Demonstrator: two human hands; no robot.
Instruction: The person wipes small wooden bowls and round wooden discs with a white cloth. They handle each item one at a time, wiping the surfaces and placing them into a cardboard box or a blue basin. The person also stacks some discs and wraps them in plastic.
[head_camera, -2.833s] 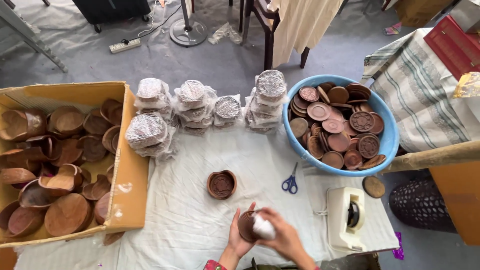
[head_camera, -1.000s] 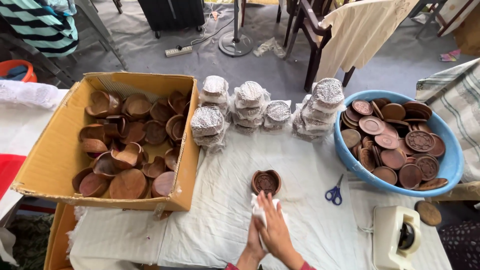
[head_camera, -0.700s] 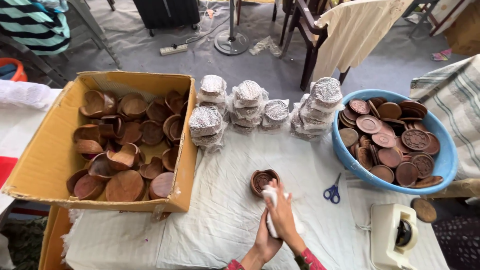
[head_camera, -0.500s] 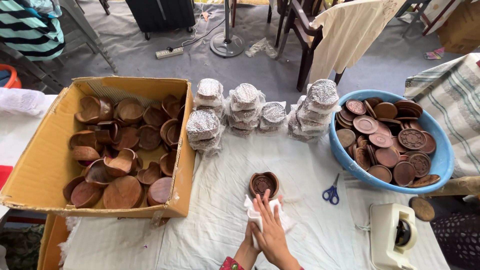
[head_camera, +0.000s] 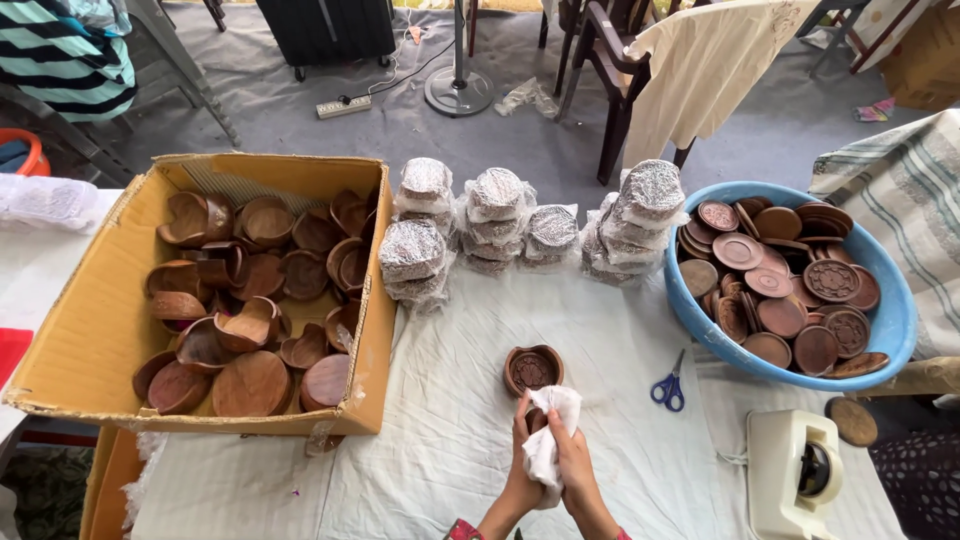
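A white sheet (head_camera: 450, 400) covers the table, with bare cloth open between the cardboard box (head_camera: 90, 330) at the left and the blue tub (head_camera: 890, 330) at the right; the near edge lies just under the wrists. At near centre, the left hand (head_camera: 522, 470) and right hand (head_camera: 570, 465) press together, fingers curled closed round a white cloth (head_camera: 548, 430) and a small dark wooden piece, mostly hidden inside it. Just beyond the fingertips sits one carved wooden bowl (head_camera: 533, 369), apart from the hands. One pair of blue scissors (head_camera: 668, 385) lies to its right, one white tape dispenser (head_camera: 795, 475) near right. About five wrapped stacks (head_camera: 495, 215) stand along the far side.
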